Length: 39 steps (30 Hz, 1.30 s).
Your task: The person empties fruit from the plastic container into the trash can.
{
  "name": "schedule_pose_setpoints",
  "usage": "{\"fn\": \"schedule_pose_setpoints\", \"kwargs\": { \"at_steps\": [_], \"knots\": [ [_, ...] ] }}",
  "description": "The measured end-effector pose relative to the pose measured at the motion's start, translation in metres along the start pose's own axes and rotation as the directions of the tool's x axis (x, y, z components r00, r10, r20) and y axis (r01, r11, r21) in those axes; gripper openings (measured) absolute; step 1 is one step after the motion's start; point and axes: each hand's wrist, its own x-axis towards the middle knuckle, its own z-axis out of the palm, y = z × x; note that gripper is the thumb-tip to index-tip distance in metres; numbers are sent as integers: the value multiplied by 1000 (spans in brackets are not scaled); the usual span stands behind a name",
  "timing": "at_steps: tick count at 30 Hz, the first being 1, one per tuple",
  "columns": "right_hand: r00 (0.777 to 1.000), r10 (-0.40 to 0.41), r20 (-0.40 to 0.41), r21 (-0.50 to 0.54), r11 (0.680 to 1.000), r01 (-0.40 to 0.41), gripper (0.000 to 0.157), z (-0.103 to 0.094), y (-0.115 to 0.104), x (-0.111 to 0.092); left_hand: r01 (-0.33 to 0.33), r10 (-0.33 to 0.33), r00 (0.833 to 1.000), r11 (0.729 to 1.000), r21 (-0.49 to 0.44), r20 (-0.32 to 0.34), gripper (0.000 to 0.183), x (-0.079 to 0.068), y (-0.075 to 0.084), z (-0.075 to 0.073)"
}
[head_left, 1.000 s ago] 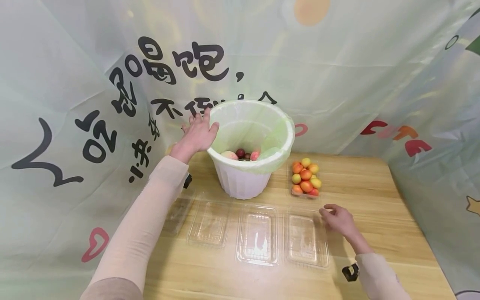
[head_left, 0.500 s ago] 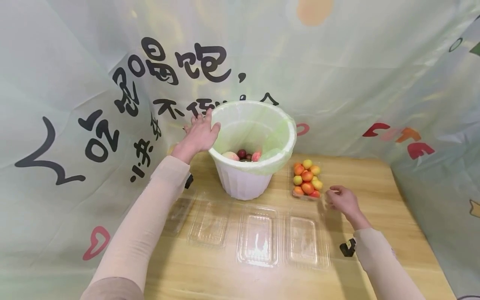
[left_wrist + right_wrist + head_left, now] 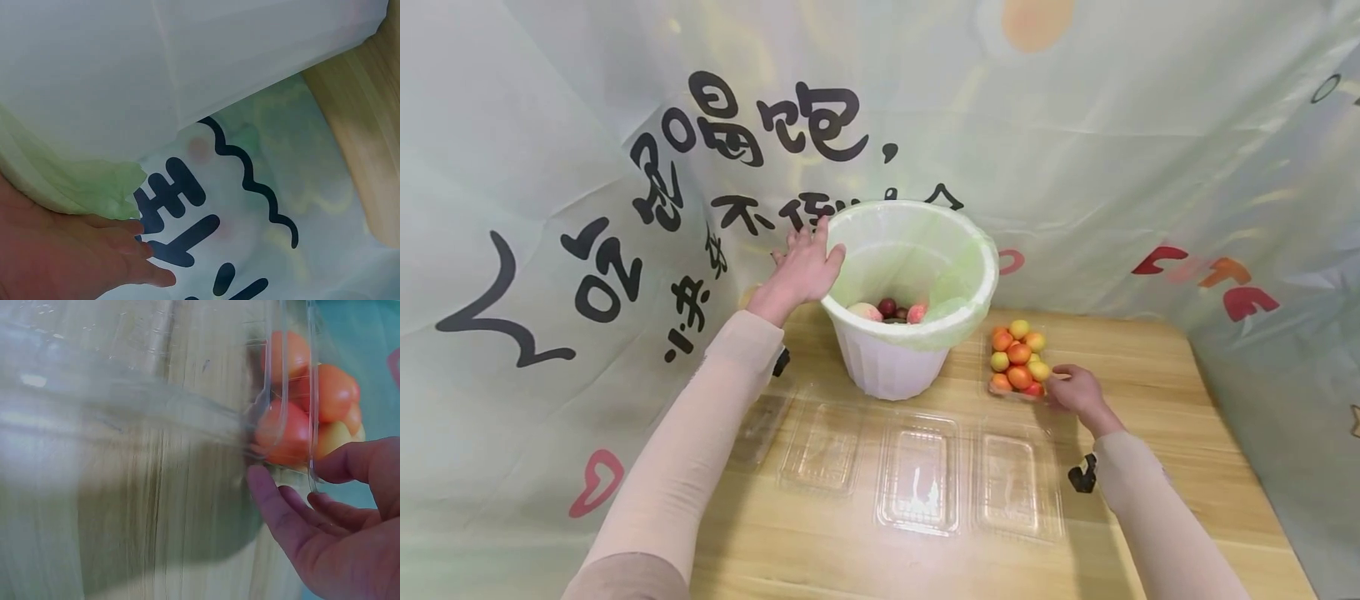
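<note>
My left hand (image 3: 803, 268) rests at the left rim of a white bucket (image 3: 891, 358), fingers spread; a thin green liner bag (image 3: 103, 190) is folded over that rim. Inside the bucket lie peach-like fruit (image 3: 867, 311) and dark red round fruit (image 3: 887, 307). To its right stands a clear plastic box (image 3: 312, 381) filled with small red, orange and yellow tomatoes (image 3: 1018, 354). At the box's near right corner is my right hand (image 3: 1075, 390). In the right wrist view its thumb and fingertips pinch the clear rim, the forefinger stretched along the tabletop side.
Several flat clear plastic boxes (image 3: 919, 471) stand in a row along the front of the wooden table (image 3: 1150, 375). A printed cloth (image 3: 1075, 183) with black lettering hangs behind and at both sides of the table.
My right hand has moved away from beside the right-hand flat box, back and slightly left to the tomato box's corner. My left hand stays at the bucket rim.
</note>
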Motion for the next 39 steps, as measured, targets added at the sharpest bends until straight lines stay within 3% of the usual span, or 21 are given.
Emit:
{"fn": "schedule_pose_setpoints", "kwargs": {
  "at_steps": [6,18,30,39],
  "knots": [
    [998,-34,-47,-196,980,25,57,2,1,10,4,-4,1000,1000,4,2,71,1,0,0],
    [999,5,-33,-186,982,-11,58,6,3,20,6,-6,1000,1000,-6,-2,70,3,-1,0],
    [1000,1,8,-7,1000,-1,50,2,4,18,11,-11,1000,1000,-16,1,71,2,-2,1],
    [1000,-18,-3,95,995,18,51,-4,-13,8,14,-14,1000,1000,-16,1,71,2,0,0]
  ]
}}
